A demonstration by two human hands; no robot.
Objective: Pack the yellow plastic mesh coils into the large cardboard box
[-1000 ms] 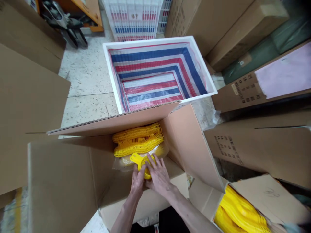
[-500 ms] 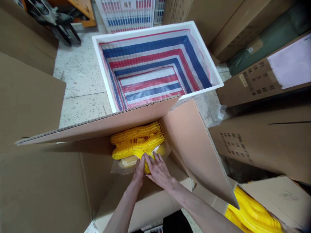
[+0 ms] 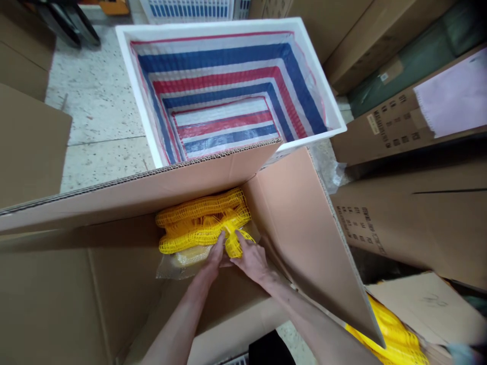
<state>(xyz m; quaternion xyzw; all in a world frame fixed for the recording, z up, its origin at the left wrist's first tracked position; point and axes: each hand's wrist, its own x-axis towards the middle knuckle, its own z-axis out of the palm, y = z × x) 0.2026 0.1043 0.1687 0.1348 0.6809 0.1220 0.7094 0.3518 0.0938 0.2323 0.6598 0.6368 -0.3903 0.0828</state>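
Inside an open cardboard box (image 3: 213,309), both my hands hold a yellow mesh bag (image 3: 233,248) bunched between them. My left hand (image 3: 216,253) grips its left side, with the fingers closed near its flat yellow end. On the other side, my right hand (image 3: 251,259) curls its fingers and thumb around the mesh. Just behind the hands lie rolled yellow mesh bags (image 3: 201,218) against the box's far wall. A clear plastic bag (image 3: 171,268) with something pale yellow inside shows under them, partly hidden by my left hand.
A white crate (image 3: 213,25) lined with red, white and blue striped sheet stands beyond the box. Tall cardboard cartons (image 3: 418,223) line the right side. More yellow mesh (image 3: 395,329) fills a box at lower right. The raised right flap (image 3: 308,218) stands beside my right arm.
My right hand has turned and closed more around the yellow mesh, which now bulges between both hands. The view has shifted, so the crate sits higher and further left.
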